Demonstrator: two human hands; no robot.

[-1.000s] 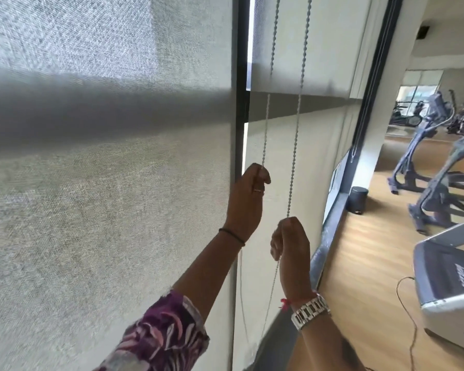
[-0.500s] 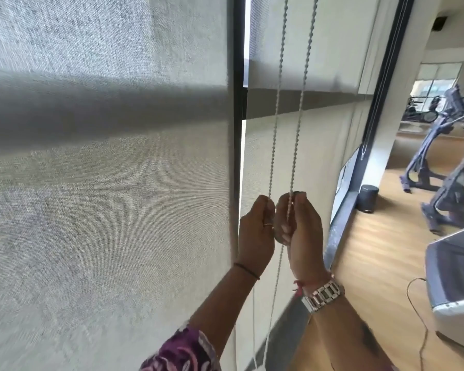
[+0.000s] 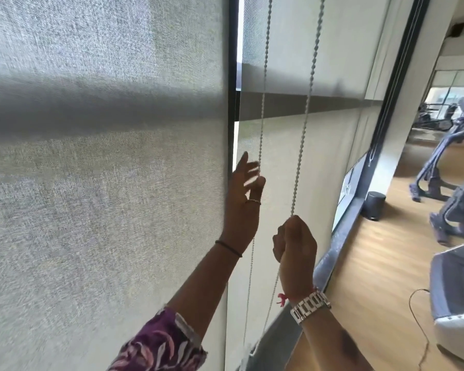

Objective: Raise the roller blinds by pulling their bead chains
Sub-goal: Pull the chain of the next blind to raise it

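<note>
Our right hand (image 3: 296, 243) is fisted on the chain (image 3: 302, 137); left hand (image 3: 245, 202) is open beside the other strand, so we might miss it and stall the blind (image 3: 319, 162).

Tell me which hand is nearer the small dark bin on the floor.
Right. The right hand, fisted on the bead chain, sits closer to the bin; the open left hand is farther left.

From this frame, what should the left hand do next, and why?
Probably close the left hand on the chain above the right hand. The right hand is fisted low on that strand, while the left is open and higher, touching only the other strand.
</note>
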